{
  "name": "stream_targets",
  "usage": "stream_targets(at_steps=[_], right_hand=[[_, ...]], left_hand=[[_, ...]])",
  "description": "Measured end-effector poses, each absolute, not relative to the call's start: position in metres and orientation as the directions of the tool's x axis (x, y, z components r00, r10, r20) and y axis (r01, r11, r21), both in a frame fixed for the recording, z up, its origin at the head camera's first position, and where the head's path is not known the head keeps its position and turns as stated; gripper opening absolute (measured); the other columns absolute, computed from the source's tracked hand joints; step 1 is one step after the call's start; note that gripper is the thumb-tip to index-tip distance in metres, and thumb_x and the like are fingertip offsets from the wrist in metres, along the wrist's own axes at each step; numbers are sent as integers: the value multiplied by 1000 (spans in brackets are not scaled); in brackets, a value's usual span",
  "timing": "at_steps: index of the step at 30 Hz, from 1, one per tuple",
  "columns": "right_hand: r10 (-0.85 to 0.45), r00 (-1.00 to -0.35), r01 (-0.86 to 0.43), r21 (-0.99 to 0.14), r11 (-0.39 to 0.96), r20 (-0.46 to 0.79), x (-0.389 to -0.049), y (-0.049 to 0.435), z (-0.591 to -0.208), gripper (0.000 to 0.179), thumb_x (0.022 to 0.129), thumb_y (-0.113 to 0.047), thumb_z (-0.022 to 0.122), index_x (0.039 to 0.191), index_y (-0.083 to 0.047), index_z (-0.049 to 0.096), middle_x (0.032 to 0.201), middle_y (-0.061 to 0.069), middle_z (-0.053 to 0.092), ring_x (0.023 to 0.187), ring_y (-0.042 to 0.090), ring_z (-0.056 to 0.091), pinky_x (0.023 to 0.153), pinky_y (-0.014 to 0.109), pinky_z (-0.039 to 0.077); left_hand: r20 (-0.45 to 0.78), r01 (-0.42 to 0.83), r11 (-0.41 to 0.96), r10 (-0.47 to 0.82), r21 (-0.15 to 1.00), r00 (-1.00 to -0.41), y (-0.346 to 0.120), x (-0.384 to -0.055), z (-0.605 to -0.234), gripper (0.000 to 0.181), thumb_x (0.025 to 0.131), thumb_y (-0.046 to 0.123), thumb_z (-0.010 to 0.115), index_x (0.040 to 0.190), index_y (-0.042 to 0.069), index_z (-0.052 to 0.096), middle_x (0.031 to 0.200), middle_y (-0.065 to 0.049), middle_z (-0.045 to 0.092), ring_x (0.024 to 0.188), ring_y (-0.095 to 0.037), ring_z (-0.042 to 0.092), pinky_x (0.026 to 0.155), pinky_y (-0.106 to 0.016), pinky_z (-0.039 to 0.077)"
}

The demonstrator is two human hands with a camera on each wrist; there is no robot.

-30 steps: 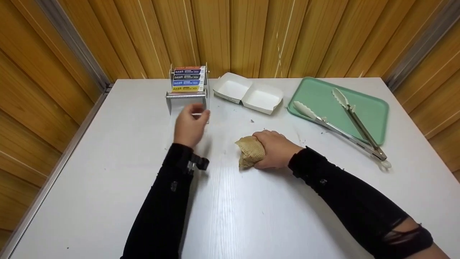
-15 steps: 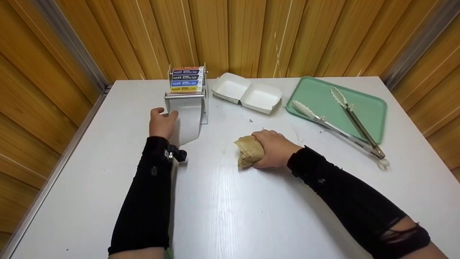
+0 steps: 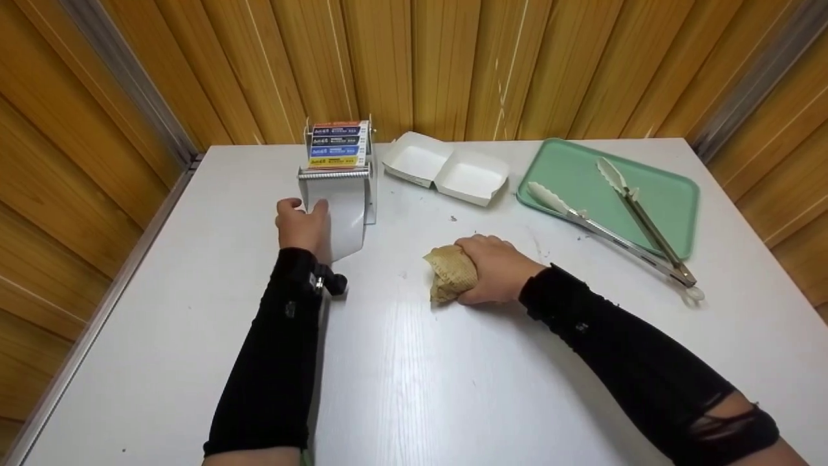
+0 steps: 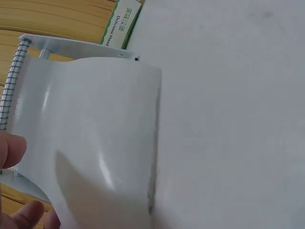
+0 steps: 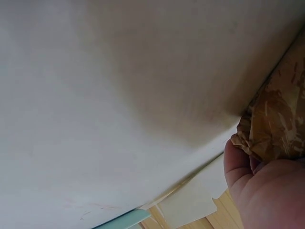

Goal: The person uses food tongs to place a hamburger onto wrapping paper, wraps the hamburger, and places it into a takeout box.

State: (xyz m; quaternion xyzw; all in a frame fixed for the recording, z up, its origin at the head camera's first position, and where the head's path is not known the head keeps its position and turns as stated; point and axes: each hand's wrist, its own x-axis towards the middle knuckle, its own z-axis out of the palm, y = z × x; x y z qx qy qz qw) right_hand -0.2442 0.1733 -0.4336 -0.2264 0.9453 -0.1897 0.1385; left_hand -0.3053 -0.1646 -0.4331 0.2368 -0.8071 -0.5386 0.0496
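Note:
A metal label dispenser with a roll of coloured labels stands at the back left. From its toothed bar a glossy pale strip hangs down toward the table, also filling much of the left wrist view. My left hand is at the strip's left edge, thumb over its face and fingers spread apart beyond the edge. My right hand holds a bundle wrapped in brown printed paper against the table. Crumpled paper shows between its fingers in the right wrist view; the contents are hidden.
An open white takeaway box lies at the back, right of the dispenser. Metal tongs with pale tips lie across a green tray at the right. Wood-look panels border the table.
My left hand has moved from in front of the dispenser to the strip's left side, then slightly back right. More of the strip shows now. The right hand keeps holding the wrapped bundle.

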Motion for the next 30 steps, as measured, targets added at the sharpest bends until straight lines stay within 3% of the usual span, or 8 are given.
stream_targets(at_steps=[7, 15, 30], right_hand=[[-474, -862, -370, -420, 829, -177, -244, 173, -433, 89, 73, -35, 92, 148, -12, 51, 134, 8, 63, 125, 31, 55, 114, 53, 41], [-473, -862, -368, -419, 830, -180, -243, 173, -433, 89, 73, -36, 92, 148, -12, 51, 136, 8, 62, 127, 31, 54, 115, 53, 40], [-477, -863, -376, -421, 825, -164, -244, 174, -435, 87, 73, -35, 91, 147, -11, 52, 136, 9, 62, 127, 32, 55, 114, 53, 41]], left_hand=[[-161, -295, 223, -475, 929, -865, -163, -303, -438, 62, 101, 46, 60, 143, 4, 41, 136, -18, 58, 121, -31, 57, 108, -40, 45], [-97, -247, 305, -433, 920, -896, -167, -304, -442, 49, 106, 40, 60, 130, -2, 65, 132, -21, 67, 121, -32, 58, 112, -42, 44], [-70, -233, 364, -408, 902, -910, -169, -304, -443, 47, 105, 39, 62, 130, -1, 65, 135, -20, 66, 125, -33, 58, 114, -43, 44]])
